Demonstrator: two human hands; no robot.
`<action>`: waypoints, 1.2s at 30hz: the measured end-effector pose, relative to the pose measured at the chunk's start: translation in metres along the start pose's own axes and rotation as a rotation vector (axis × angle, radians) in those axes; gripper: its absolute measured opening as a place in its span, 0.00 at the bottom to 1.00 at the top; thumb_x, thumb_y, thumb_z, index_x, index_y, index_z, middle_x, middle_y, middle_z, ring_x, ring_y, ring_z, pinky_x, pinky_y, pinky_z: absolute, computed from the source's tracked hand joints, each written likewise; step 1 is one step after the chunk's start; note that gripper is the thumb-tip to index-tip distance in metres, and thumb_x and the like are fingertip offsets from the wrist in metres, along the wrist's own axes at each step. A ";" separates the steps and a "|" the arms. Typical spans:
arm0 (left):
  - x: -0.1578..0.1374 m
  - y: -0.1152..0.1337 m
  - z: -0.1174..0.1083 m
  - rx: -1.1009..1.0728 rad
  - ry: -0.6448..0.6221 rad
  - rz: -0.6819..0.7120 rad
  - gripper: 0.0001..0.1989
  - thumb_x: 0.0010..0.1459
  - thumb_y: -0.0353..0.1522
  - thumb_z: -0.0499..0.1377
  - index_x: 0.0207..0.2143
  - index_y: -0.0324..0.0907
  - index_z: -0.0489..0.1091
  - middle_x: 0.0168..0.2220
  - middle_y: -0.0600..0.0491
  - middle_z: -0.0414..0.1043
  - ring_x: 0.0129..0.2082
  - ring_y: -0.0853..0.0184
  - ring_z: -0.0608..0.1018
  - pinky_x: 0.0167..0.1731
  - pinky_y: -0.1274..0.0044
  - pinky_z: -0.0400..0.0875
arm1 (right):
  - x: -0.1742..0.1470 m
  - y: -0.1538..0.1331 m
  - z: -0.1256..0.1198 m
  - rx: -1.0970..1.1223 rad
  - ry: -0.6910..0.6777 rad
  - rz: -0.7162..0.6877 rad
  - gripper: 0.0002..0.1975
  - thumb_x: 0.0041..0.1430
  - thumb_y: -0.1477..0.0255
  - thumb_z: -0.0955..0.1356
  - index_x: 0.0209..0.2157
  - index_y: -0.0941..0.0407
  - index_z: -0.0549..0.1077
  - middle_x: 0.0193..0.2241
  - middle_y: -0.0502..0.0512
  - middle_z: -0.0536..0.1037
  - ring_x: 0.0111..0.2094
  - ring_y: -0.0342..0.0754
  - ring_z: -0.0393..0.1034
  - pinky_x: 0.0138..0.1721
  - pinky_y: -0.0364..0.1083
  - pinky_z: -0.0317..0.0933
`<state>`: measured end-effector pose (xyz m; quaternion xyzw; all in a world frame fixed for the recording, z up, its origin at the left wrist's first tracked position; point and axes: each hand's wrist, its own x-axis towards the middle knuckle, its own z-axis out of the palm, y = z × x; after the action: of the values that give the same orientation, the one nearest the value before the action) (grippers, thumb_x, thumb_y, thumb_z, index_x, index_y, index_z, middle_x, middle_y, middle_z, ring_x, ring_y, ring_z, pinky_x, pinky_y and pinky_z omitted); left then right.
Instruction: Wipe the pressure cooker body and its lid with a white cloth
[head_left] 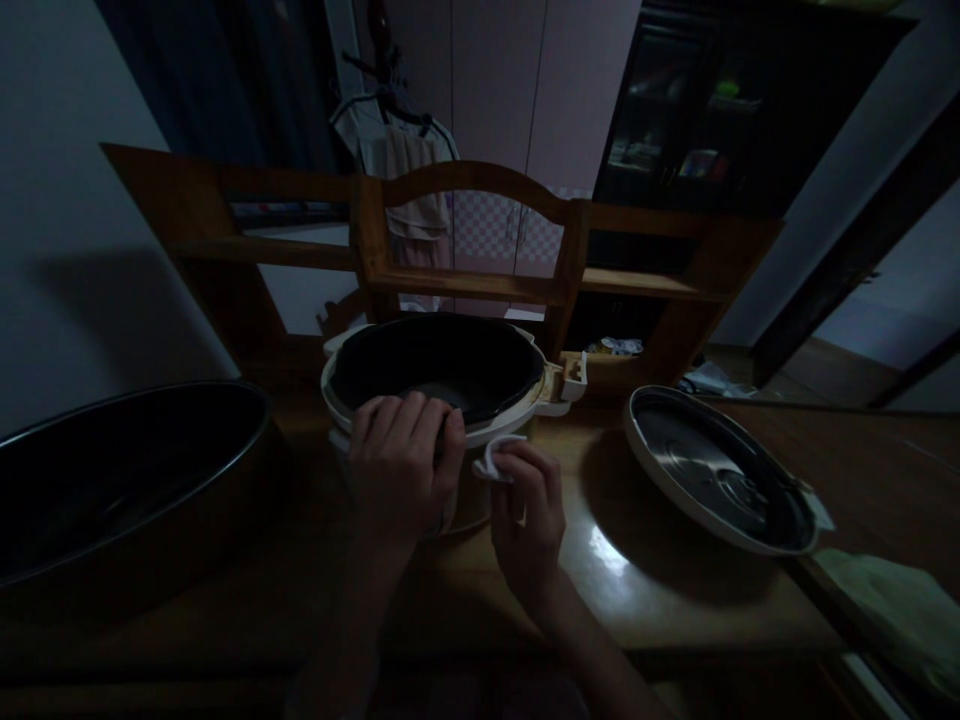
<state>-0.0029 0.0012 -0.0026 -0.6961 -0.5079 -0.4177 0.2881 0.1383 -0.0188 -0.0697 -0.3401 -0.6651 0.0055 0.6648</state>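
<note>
A white electric cooker (517,422) with a dark inner pot stands lidless on the wooden desk. My left hand (401,455) is closed over its front rim, fingers curled at the pot's edge; the thumb points up on the right side. Just to the right, in front of the cooker's wall, my right hand (531,510) pinches a small folded white cloth or tissue (493,462). The cloth is close to the cooker's side; whether it touches cannot be made out. The cooker's round lid (712,465) lies to the right, its metal inner side facing up.
A large dark basin-like pot (150,545) stands at the left. Behind the cooker rises a wooden shelf frame (472,285). A pale green cloth or bag (892,600) lies at the lower right, beside the desk (600,600). The room is dim.
</note>
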 end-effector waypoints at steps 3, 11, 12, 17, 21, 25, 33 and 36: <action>0.000 0.000 0.000 0.003 0.001 -0.003 0.07 0.62 0.32 0.52 0.29 0.44 0.64 0.27 0.52 0.64 0.34 0.62 0.67 0.44 0.66 0.60 | -0.006 0.000 0.000 -0.007 -0.099 -0.039 0.18 0.63 0.84 0.62 0.50 0.53 0.71 0.47 0.57 0.71 0.49 0.49 0.69 0.50 0.50 0.68; 0.000 0.000 0.000 0.015 -0.015 -0.003 0.06 0.62 0.32 0.52 0.30 0.44 0.64 0.28 0.52 0.65 0.34 0.62 0.67 0.44 0.66 0.60 | -0.025 0.011 -0.006 -0.001 -0.258 -0.062 0.18 0.64 0.84 0.61 0.50 0.53 0.72 0.45 0.58 0.73 0.46 0.49 0.69 0.46 0.49 0.69; 0.000 0.000 0.000 0.014 -0.010 -0.001 0.07 0.62 0.32 0.52 0.30 0.44 0.64 0.28 0.52 0.65 0.34 0.62 0.67 0.44 0.66 0.60 | -0.024 0.012 -0.006 0.000 -0.231 -0.052 0.18 0.64 0.84 0.61 0.50 0.53 0.72 0.45 0.58 0.73 0.46 0.49 0.69 0.46 0.49 0.69; -0.001 -0.001 0.000 -0.005 -0.005 -0.004 0.07 0.62 0.32 0.52 0.29 0.44 0.64 0.27 0.52 0.64 0.34 0.62 0.67 0.45 0.66 0.60 | -0.018 0.018 -0.005 -0.028 -0.093 -0.034 0.18 0.65 0.84 0.61 0.50 0.52 0.72 0.44 0.57 0.73 0.46 0.48 0.69 0.46 0.49 0.68; -0.001 -0.001 0.000 0.011 -0.025 -0.007 0.08 0.63 0.33 0.51 0.29 0.44 0.63 0.28 0.52 0.65 0.34 0.62 0.67 0.45 0.66 0.60 | -0.014 0.022 -0.009 -0.078 -0.107 -0.072 0.19 0.65 0.84 0.61 0.50 0.50 0.72 0.44 0.57 0.73 0.46 0.49 0.69 0.46 0.50 0.67; -0.001 -0.001 0.000 0.044 -0.043 -0.001 0.09 0.64 0.34 0.51 0.30 0.44 0.64 0.28 0.52 0.66 0.34 0.62 0.67 0.45 0.67 0.60 | -0.007 0.024 -0.013 -0.091 -0.054 -0.027 0.18 0.65 0.84 0.62 0.49 0.51 0.72 0.44 0.56 0.73 0.46 0.48 0.69 0.47 0.49 0.66; -0.002 -0.002 0.001 0.013 -0.043 -0.014 0.09 0.63 0.34 0.51 0.29 0.44 0.64 0.28 0.52 0.65 0.35 0.62 0.67 0.45 0.67 0.60 | 0.007 0.049 -0.018 -0.118 0.044 0.268 0.07 0.66 0.75 0.63 0.43 0.55 0.71 0.39 0.56 0.75 0.41 0.48 0.71 0.43 0.46 0.64; -0.002 -0.002 0.001 0.023 -0.047 -0.011 0.09 0.64 0.34 0.51 0.29 0.44 0.64 0.28 0.52 0.65 0.34 0.62 0.67 0.45 0.67 0.60 | 0.009 0.065 -0.022 -0.071 -0.001 0.436 0.07 0.67 0.71 0.63 0.42 0.55 0.72 0.38 0.56 0.78 0.39 0.49 0.73 0.39 0.44 0.64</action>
<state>-0.0051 0.0022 -0.0046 -0.6997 -0.5231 -0.3967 0.2818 0.1879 0.0252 -0.0892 -0.4991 -0.5760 0.1258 0.6350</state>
